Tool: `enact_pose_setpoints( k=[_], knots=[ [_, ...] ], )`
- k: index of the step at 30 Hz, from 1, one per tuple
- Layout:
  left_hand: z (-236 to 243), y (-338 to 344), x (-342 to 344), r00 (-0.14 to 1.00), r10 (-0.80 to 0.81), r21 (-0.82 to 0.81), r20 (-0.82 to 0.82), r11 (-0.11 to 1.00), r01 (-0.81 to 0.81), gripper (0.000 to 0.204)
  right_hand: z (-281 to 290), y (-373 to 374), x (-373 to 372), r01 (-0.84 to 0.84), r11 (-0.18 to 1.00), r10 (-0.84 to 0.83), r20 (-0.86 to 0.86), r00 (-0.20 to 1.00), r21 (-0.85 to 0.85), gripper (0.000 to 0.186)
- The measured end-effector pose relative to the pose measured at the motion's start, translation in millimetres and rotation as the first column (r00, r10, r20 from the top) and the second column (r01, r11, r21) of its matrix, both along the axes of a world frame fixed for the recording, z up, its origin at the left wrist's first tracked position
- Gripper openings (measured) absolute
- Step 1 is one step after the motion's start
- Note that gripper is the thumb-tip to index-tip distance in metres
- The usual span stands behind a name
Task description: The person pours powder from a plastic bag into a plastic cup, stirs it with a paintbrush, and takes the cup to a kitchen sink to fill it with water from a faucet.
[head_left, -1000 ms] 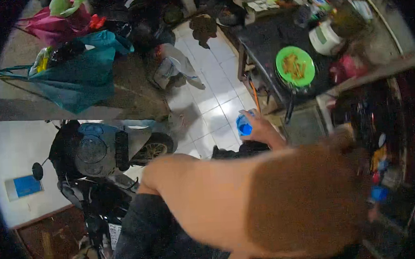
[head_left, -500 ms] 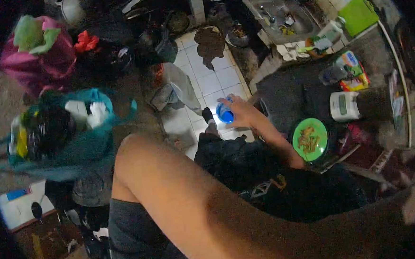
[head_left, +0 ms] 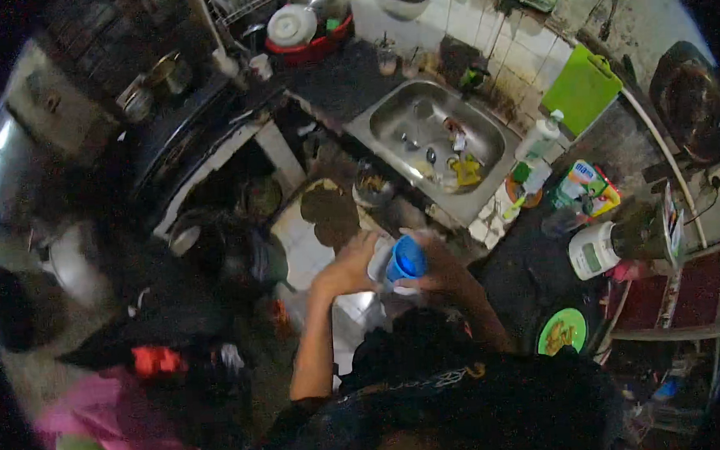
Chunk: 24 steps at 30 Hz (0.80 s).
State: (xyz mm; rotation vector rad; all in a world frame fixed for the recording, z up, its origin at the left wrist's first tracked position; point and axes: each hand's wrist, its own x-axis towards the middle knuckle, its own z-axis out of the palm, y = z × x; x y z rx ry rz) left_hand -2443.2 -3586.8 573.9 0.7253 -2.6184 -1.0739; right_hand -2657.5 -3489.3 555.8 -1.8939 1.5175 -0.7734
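Note:
My right hand (head_left: 438,263) is wrapped round a blue cup (head_left: 406,259) in front of my body, its open mouth tilted toward me. My left hand (head_left: 351,265) is close beside the cup on its left, fingers curled and slightly blurred. Between the left fingers and the cup is a whitish, blurred thing (head_left: 381,258) whose kind I cannot make out. Both hands are above the white tiled floor (head_left: 304,246).
Ahead to the right is a steel sink (head_left: 383,133) with scraps and utensils. On the dark counter at right are a green plate (head_left: 576,327) of food, a white kitchen scale (head_left: 594,252) and a colourful packet (head_left: 584,182). A green board (head_left: 582,88) leans on the wall.
My left arm, which crossed the lower view toward the right rim, has come forward to the cup. The view has swung, bringing the sink nearer the middle. The right hand keeps the blue cup.

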Motion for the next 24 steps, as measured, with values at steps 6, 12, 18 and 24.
enact_pose_setpoints(
  k=[6, 12, 18, 24],
  knots=[
    [-23.7, -88.3, -88.2, 0.960, 0.056, 0.215, -0.275, 0.977, 0.005, 0.083, 33.1, -102.4, -35.0, 0.190, 0.978, -0.181, 0.107, 0.978, -0.086, 0.103],
    [-46.9, -175.6, -146.8, 0.933, 0.179, 0.385, -0.312, 0.921, -0.048, 0.066, 11.9, -186.8, -117.2, 0.226, 0.940, -0.247, -0.054, 0.968, -0.257, 0.086],
    [-141.3, -267.5, -224.6, 0.897, 0.163, 0.248, -0.412, 0.967, -0.062, 0.071, 57.3, -291.6, -232.0, 0.663, 0.525, -0.819, -0.105, 0.563, -0.534, 0.054],
    [-175.7, -331.0, -324.8, 0.782, 0.399, 0.876, -0.480, 0.275, 0.397, 0.076, 41.0, -337.4, -276.1, 0.710, 0.676, -0.668, -0.570, 0.477, -0.197, 0.034]
  ],
)
